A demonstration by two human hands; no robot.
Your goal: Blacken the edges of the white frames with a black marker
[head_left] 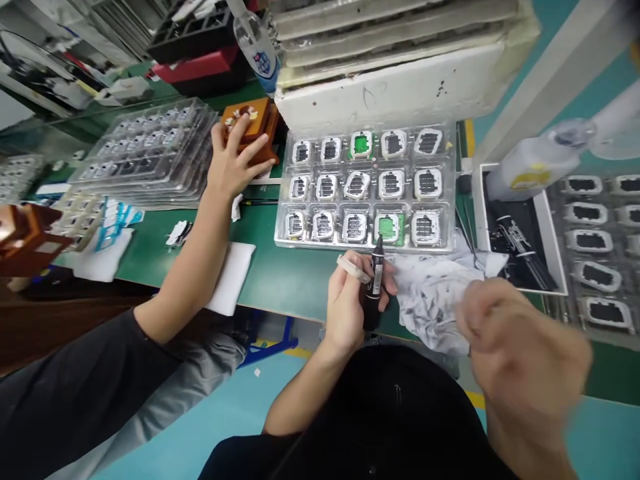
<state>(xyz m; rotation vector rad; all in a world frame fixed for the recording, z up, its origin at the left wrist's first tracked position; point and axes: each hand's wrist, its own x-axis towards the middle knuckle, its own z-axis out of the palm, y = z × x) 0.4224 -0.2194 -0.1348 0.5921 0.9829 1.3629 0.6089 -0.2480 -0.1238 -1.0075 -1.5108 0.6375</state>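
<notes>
My left hand (pixel 345 307) is closed just in front of the table's front edge. A black marker (pixel 377 270) stands nearly upright in it, dark tip end up. Between the thumb and fingers of that hand is also a small white rounded part (pixel 354 268), seen nearly edge-on. On the right, my right hand (pixel 525 353) is raised and smeared by motion; its fingers look curled, but whether it holds anything does not show. Beyond my left hand lies a clear plastic tray (pixel 365 248) with rows of white-rimmed dark parts, two of them on green pieces.
A crumpled white cloth (pixel 430 300) lies between my hands. At right are a white box (pixel 555 267) with a bottle (pixel 535 160) and another parts tray (pixel 597 240). A co-worker's hand (pixel 233 157) touches an orange fixture (pixel 250 120), beside stacked trays (pixel 150 153).
</notes>
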